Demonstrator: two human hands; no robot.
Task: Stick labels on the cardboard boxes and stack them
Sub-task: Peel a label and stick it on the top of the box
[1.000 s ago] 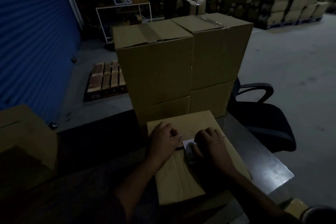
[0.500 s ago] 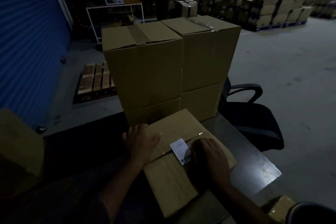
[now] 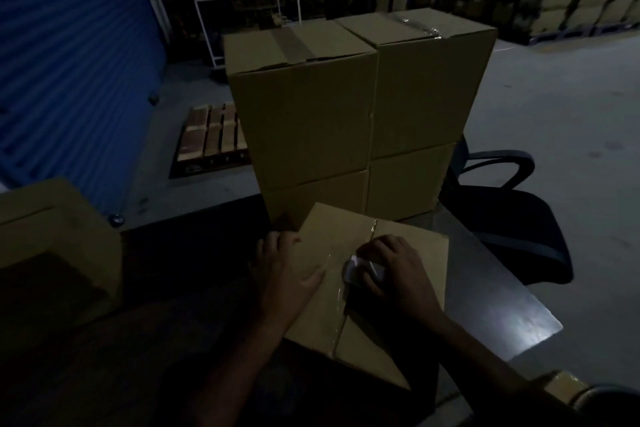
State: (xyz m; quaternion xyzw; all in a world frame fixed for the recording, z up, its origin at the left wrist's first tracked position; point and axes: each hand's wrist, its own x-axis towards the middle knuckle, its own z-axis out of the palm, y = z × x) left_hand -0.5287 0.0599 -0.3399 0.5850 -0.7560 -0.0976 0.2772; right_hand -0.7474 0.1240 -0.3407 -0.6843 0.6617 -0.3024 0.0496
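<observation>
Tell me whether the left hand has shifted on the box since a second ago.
Yes. The left hand has slid from beside the label to the near box's left edge.

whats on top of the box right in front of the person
A white label lies on the box by the clear tape seam, pressed by the right hand, which covers part of it. The left hand rests on the box's left edge.

Right hand (image 3: 391, 270) hides most of the label (image 3: 353, 269).

Stacked boxes (image 3: 346, 107) directly ahead.
</observation>
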